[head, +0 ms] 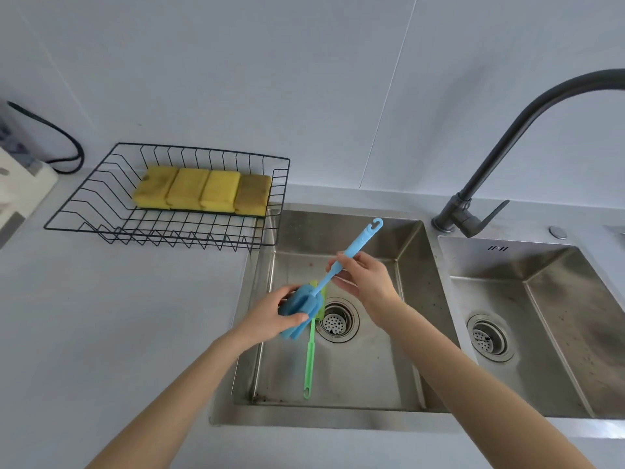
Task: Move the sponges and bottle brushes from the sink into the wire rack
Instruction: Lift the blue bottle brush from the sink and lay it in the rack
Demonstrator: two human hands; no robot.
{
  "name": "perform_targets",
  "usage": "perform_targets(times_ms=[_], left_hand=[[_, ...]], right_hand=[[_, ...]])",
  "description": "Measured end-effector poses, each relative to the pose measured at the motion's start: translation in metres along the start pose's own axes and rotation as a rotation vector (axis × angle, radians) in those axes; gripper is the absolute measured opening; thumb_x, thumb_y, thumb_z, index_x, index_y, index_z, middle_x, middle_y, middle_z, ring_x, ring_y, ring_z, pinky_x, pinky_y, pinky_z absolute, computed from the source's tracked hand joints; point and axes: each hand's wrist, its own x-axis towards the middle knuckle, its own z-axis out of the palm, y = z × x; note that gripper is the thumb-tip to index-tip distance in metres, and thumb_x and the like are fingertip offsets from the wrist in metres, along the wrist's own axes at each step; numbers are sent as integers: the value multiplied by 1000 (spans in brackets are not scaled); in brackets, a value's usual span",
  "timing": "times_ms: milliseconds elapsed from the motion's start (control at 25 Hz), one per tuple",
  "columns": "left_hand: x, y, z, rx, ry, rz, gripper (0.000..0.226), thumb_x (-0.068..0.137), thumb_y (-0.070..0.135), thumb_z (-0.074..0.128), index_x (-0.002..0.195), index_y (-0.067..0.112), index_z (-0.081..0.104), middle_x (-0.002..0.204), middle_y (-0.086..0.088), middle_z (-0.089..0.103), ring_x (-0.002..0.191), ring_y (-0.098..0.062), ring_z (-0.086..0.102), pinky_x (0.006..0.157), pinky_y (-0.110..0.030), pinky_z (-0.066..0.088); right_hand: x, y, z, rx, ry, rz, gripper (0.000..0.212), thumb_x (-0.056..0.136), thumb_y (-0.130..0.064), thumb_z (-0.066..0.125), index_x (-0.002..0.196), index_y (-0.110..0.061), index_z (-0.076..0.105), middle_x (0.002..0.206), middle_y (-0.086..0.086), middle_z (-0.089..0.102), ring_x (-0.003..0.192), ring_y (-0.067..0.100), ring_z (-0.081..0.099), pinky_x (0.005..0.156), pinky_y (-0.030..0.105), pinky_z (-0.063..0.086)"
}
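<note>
Blue foam and blue plastic over the basin: the blue bottle brush with the sponge head (324, 282) is up in the air above the left basin of the stainless steel double sink (411, 252), held at both ends. The left hand (270, 314) is wrapped around the blue foam head, thumb across its near side, fingers curled behind it. The right hand (363, 279) pinches the thin blue handle midway along, fingertips closed on it, and the hooked end of the handle sticks out up and to the far right past those fingers. The brush slants, head low at near left, hook high at far right.

Down on the basin floor lies the green bottle brush with the long plastic handle (309, 363), handle pointing toward the near edge, its green head mostly hidden behind the blue foam, just left of the round perforated drain strainer (336, 321).

Far left on the pale countertop sits the black wire rack (88, 194), and four yellow rectangular sponges (203, 191) lie in it side by side in a row, touching; the rightmost looks darker and browner. The rack's right corner hangs slightly over the sink rim. At far right, the dark curved faucet (507, 143) arches off toward the right edge.
</note>
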Motion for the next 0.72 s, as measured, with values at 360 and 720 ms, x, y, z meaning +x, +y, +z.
perform_targets(times_ms=[360, 720], left_hand=[[-7, 18, -50, 216, 142, 157, 51, 83, 25, 62, 131, 21, 46, 121, 5, 56, 102, -8, 50, 85, -20, 40], [12, 42, -119, 431, 241, 231, 49, 83, 27, 62, 130, 22, 48, 120, 3, 56, 101, -10, 48, 85, -23, 34]], right_hand=[[8, -43, -15, 59, 35, -30, 8, 92, -15, 55, 86, -15, 61, 83, 0, 61, 73, 8, 60, 74, 21, 55], [26, -82, -15, 3, -13, -187, 12, 89, -7, 59, 84, -18, 58, 86, 0, 65, 64, 0, 69, 62, 12, 57]])
